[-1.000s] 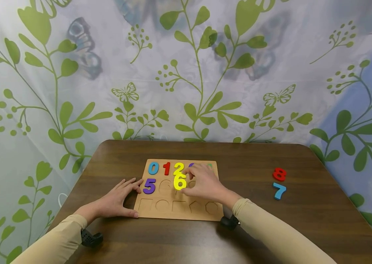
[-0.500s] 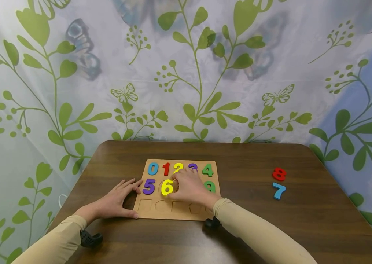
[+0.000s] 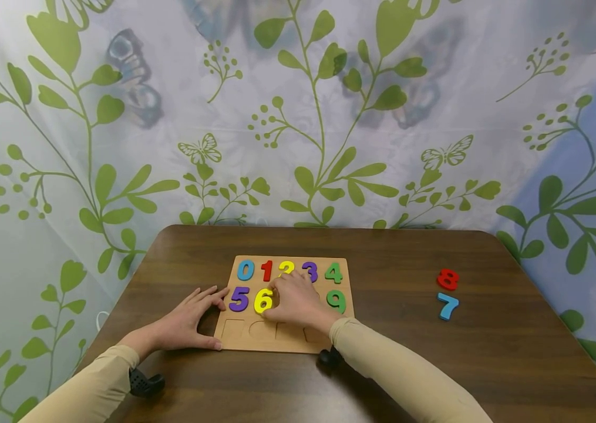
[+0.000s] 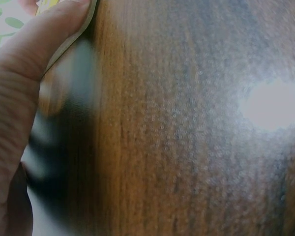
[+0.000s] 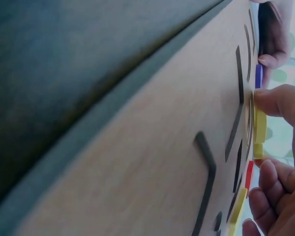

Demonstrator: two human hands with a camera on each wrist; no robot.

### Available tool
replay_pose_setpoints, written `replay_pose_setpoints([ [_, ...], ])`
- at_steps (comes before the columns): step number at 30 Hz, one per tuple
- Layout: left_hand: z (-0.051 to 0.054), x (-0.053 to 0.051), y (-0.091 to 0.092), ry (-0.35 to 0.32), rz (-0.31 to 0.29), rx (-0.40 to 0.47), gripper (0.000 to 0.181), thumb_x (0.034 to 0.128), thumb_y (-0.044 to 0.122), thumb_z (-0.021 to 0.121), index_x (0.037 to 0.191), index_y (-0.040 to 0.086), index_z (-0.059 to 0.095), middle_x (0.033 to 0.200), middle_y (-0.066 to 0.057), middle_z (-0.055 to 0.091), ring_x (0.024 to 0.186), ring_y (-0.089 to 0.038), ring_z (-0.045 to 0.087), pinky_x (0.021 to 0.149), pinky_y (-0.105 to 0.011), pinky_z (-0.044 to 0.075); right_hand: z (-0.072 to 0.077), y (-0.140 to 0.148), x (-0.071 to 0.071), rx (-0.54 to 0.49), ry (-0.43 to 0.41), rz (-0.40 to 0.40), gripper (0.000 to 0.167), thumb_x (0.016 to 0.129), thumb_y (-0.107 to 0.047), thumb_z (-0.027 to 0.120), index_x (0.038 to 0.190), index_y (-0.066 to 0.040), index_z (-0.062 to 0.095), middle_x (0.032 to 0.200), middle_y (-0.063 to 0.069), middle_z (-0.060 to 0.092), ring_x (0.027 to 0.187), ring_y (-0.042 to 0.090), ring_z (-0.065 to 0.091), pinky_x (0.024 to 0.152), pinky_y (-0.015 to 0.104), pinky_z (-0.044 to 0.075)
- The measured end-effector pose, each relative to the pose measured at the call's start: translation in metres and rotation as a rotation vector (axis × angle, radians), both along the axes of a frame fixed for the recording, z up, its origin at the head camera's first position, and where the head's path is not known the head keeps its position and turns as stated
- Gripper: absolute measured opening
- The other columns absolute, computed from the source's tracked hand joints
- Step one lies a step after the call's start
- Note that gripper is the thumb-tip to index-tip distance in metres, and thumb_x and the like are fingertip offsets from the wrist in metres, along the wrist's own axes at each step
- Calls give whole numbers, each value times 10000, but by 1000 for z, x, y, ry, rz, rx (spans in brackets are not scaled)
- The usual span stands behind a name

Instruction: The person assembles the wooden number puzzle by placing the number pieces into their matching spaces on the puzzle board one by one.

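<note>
Left hand: [image 3: 187,323] left of centre in the head view, fingers spread, its grip apart; fingertips and thumb touch the left edge of the wooden board [image 3: 234,341].
Wooden board: flat on the tabletop [image 3: 498,341], just below the frame's centre, outlined recesses along its lower row.
Board's left end: blue 0 [image 3: 240,270] in the top row, purple 5 [image 3: 239,298] below it.
Yellow 6: [image 3: 258,301] at the board, right of the purple 5; whether it is fully seated cannot be told.
Right hand: [image 3: 298,302] its grip clamped on the yellow 6 between thumb and finger.
Beyond that hand: red 1 [image 3: 268,271], partly hidden yellow 2 [image 3: 290,267], purple 3 [image 3: 310,271].
Board's right end: green 4 [image 3: 336,274] above green 9 [image 3: 342,301].
Right of frame: red 8 [image 3: 448,279] and, just below, blue 7 [image 3: 450,306] on the tabletop, well apart from the board.
</note>
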State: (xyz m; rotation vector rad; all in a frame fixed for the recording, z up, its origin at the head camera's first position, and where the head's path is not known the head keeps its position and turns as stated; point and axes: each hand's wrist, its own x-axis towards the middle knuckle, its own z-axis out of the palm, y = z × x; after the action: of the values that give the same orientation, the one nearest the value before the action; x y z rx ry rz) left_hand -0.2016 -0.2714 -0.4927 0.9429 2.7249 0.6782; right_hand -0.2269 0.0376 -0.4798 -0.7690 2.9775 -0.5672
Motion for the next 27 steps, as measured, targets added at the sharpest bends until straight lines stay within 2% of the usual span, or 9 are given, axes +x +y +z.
replay_pose_setpoints([
  [15,4,-1,1,4,-6,1,689,763,717,765,1211,255,520,1641,-58,341,1516,-414,228,1190,-674,90,1,-2,-1,15,-37,-44,574,780,-572,775,1207,-194,708,1072,-78,642,1098,200,504,1011,475,360],
  [22,4,0,1,-1,-8,2,689,765,711,767,1213,251,519,1643,-67,337,1517,-413,225,1188,-680,83,1,-2,-1,-24,-51,-39,556,792,-573,741,1203,-198,715,1145,-68,653,1175,224,493,1027,481,358],
  [27,4,-1,1,-3,-6,-2,687,766,713,764,1214,254,518,1646,-64,332,1518,-411,224,1189,-680,80,2,-3,-1,-23,-44,-43,522,818,-563,751,1192,-201,718,1121,-63,648,1133,220,498,1041,496,345],
])
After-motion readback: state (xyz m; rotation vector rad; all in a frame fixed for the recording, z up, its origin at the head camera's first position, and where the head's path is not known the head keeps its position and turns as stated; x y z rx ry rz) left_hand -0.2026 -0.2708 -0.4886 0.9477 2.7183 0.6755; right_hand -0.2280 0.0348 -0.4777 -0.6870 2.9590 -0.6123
